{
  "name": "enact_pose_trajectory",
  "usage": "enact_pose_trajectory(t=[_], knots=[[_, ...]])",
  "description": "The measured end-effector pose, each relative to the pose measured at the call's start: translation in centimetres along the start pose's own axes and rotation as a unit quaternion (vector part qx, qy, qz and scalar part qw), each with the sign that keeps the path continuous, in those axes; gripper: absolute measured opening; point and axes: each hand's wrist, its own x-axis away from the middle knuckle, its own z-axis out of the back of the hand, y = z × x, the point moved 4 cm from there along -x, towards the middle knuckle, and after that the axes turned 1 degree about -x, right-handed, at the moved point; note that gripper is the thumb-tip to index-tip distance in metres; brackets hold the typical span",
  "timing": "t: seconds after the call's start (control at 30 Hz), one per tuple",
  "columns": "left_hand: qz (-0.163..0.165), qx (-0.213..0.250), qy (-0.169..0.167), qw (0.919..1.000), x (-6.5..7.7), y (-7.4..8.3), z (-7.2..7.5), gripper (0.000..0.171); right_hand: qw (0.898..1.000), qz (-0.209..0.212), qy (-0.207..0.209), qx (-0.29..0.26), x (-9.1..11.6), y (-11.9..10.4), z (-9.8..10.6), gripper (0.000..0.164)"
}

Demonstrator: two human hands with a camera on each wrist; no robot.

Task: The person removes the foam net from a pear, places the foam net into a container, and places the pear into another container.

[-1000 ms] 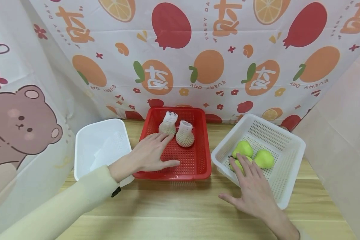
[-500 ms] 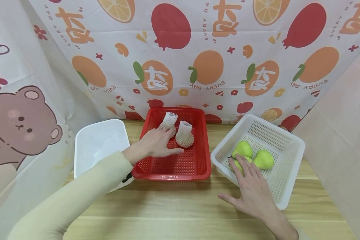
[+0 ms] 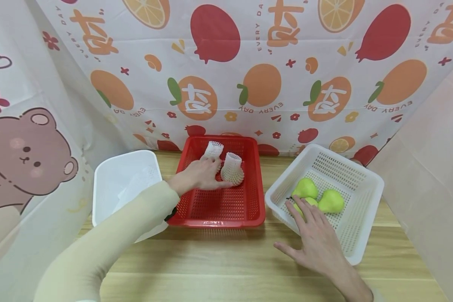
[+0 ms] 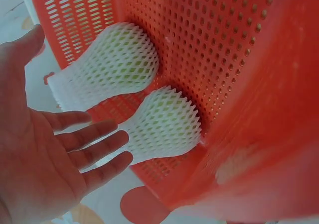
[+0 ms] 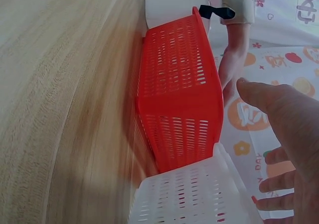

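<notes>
In the head view my left hand [image 3: 201, 173] reaches into the red basket [image 3: 222, 223]. Two pears in white foam nets stand there, the left netted pear [image 3: 214, 149] partly behind my fingers and the right netted pear [image 3: 232, 169] beside my thumb. The left wrist view shows that hand [image 4: 45, 157] with fingers extended by the nearer netted pear [image 4: 167, 127]; whether they touch cannot be told. Over the near side of the white basket [image 3: 364, 226] my right hand [image 3: 318, 239] spreads its fingers. Green pears [image 3: 331, 201] lie inside, one partly hidden under the fingertips.
A white bin [image 3: 128, 167] with thin white material [image 3: 134, 191] in it stands left of the red basket. All three containers are on a wooden table [image 3: 226, 264]. A fruit-print curtain [image 3: 226, 84] hangs close behind them.
My left hand has moved forward and right within the red basket, toward the left netted pear. The right hand has stayed over the pears almost without moving.
</notes>
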Motion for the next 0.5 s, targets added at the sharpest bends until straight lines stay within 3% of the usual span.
enact_pose_trajectory(t=[0.17, 0.5], knots=[[0.004, 0.013, -0.007, 0.9999, -1.0, 0.1, -0.6, 0.093, 1.0, 0.0, 0.0, -0.006, 0.1, 0.0, 0.0, 0.106], [-0.009, -0.03, -0.007, 0.9995, -2.4, 0.1, -1.4, 0.077, 1.0, 0.013, 0.011, -0.007, 0.1, 0.0, -0.1, 0.103]])
